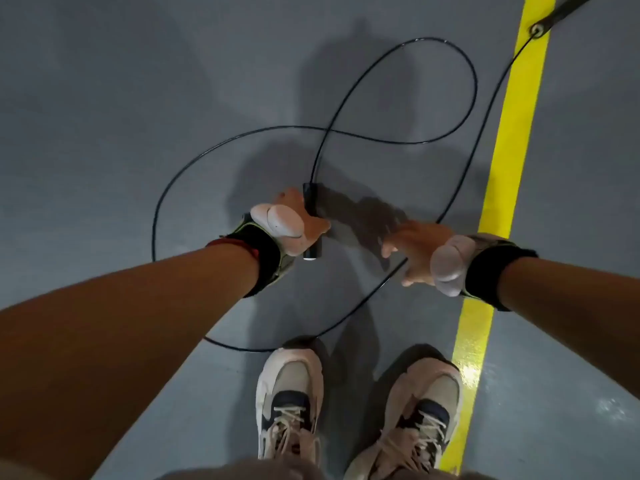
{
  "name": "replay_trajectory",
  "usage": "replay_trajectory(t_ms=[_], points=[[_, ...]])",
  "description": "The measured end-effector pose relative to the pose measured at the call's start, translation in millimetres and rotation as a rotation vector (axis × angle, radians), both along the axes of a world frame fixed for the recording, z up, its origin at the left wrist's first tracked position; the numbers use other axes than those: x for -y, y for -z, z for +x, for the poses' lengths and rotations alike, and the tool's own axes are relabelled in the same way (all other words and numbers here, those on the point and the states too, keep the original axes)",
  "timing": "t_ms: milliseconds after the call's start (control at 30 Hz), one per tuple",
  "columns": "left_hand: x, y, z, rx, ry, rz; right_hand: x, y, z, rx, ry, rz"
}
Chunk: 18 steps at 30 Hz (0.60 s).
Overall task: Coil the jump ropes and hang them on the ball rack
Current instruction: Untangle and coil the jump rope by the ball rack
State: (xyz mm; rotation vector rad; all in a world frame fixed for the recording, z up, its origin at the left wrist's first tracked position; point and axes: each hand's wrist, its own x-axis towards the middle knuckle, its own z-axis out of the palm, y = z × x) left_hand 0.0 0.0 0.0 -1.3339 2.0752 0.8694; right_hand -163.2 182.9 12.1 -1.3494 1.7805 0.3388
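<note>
Gripping a black cylindrical jump-rope handle in the left hand, fingers and thumb curled round its middle, white-capped lower end poking out below the palm. Holding it lengthwise, pointing away from the body, above the smooth grey floor. Hovering the right hand slack and spread, fingers loosely bent, with no visible pinch on anything. Poised right over a stretch of the thin black rope cord, unable to tell any contact with it.

Cord uncoiled and sprawled over the floor. Rising from the top of the gripped handle, sweeping round in a wide loop ahead, crossing itself near the middle, swinging out to the left in a second large loop. Then curving back to the toe of the left cream-and-navy laced sneaker, touching it or just beside it. Running on from there beneath the right hand and up across the broad yellow painted floor line to a second dark handle at the top right corner, tilted, near end on the line, well apart from both hands.

Standing with the right matching sneaker just beside the yellow line. Wearing black wrist straps on both bare forearms, with pale rounded pods over the backs of the hands.
</note>
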Motion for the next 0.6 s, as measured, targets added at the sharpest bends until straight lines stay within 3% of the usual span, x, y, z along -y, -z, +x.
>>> replay_trajectory(t_ms=[267, 400, 600], points=[[-12.6, 30.0, -4.2, -0.029, -0.075, -0.023, 3.2, 21.8, 1.3, -0.165, -0.277, -0.124], [-19.1, 19.9, 4.7, 0.054, -0.008, 0.08, 2.7, 19.0, 5.5, -0.223, -0.334, -0.113], [-34.3, -24.1, 29.4, 0.044, -0.081, 0.154, -12.0, -23.3, 16.7, -0.1, -0.04, -0.12]])
